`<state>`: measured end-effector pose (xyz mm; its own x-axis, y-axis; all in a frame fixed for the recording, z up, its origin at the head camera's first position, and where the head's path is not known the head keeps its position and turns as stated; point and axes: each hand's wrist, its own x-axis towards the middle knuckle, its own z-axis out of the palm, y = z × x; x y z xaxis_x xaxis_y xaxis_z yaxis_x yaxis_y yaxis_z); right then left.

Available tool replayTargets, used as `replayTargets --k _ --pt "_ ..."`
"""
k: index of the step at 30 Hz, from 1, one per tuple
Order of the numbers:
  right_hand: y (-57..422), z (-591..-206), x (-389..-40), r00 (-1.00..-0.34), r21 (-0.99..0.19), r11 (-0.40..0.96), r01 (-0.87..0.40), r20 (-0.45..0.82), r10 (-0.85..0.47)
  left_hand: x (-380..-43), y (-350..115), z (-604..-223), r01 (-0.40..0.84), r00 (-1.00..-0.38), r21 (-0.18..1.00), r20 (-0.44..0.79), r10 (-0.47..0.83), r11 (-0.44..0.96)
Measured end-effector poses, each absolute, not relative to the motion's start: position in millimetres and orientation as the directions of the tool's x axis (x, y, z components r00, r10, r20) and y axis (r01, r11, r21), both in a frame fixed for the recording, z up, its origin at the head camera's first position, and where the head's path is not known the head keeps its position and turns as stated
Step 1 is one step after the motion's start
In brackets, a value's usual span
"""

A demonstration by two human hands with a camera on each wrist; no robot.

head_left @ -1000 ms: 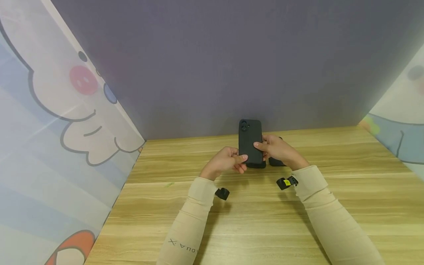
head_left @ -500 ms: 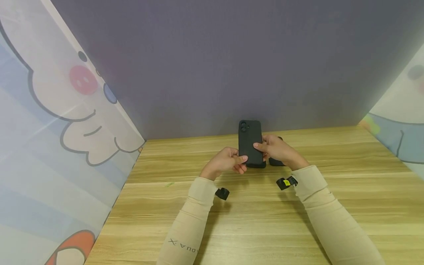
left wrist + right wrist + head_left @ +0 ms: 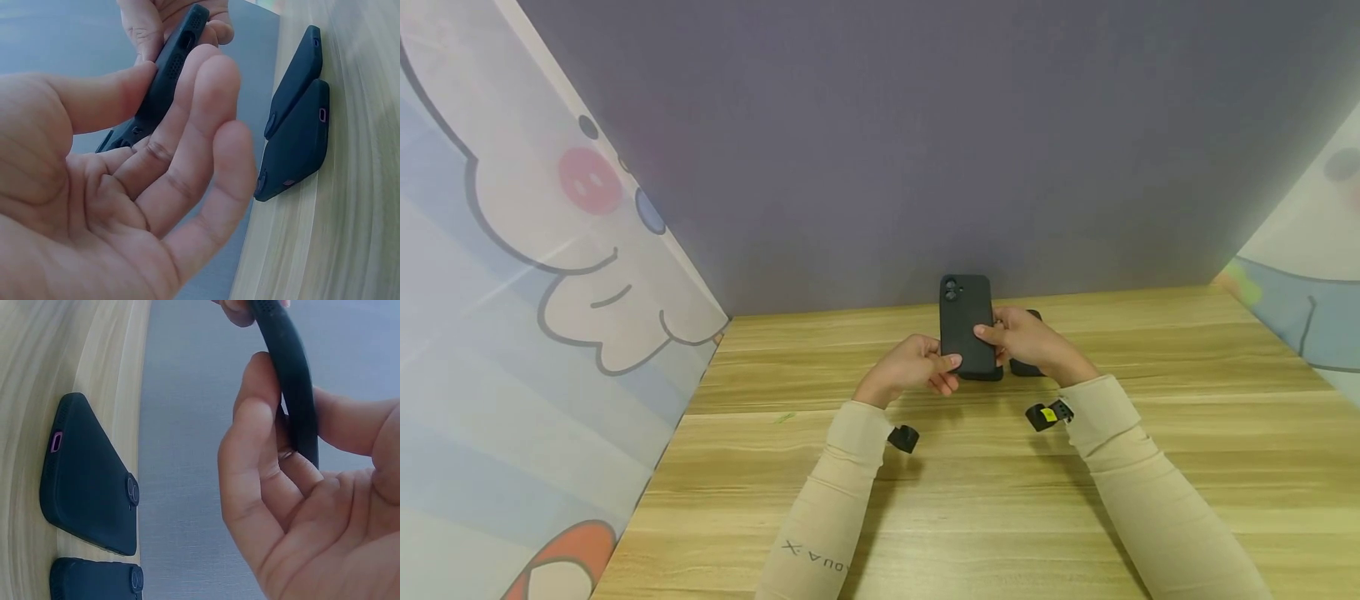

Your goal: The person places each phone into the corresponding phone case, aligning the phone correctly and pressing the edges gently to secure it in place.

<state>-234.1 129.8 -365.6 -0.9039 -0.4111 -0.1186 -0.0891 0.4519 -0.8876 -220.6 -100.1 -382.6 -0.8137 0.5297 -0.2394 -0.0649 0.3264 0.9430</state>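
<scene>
A black phone case (image 3: 967, 312) with a camera area at its top left is held up between both hands, back side facing the head camera. My left hand (image 3: 913, 364) pinches its lower left corner, thumb on the back face and fingers behind. At its right long edge my right hand (image 3: 1030, 340) pinches it the same way. Its bottom edge, with a port opening and speaker holes, shows in the left wrist view. Below lie two similar black cased phones, one (image 3: 87, 475) with a pink-rimmed port and another (image 3: 94, 581) beside it.
The lying phones rest on a wood-grain table (image 3: 985, 500) near its back edge, against a grey panel (image 3: 880, 167). A cartoon-printed wall (image 3: 512, 333) borders the left side. Black wrist cameras (image 3: 904, 438) jut inward from both sleeves.
The top of the phone case has dropped slightly in the head view. Both hands keep their grip and have hardly moved.
</scene>
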Motion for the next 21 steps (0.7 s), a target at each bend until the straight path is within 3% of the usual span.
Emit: replayTargets --k 13,21 --pt "128.5 -366.8 -234.6 -0.898 -0.874 0.478 -0.089 -0.137 -0.418 -223.0 -100.6 -385.3 -0.080 -0.810 0.932 -0.268 0.522 0.355" --pt "127.5 -368.0 -234.6 -0.887 -0.871 0.480 -0.106 -0.136 -0.442 -222.2 -101.1 -385.1 -0.059 -0.873 0.932 -0.222 0.433 0.359"
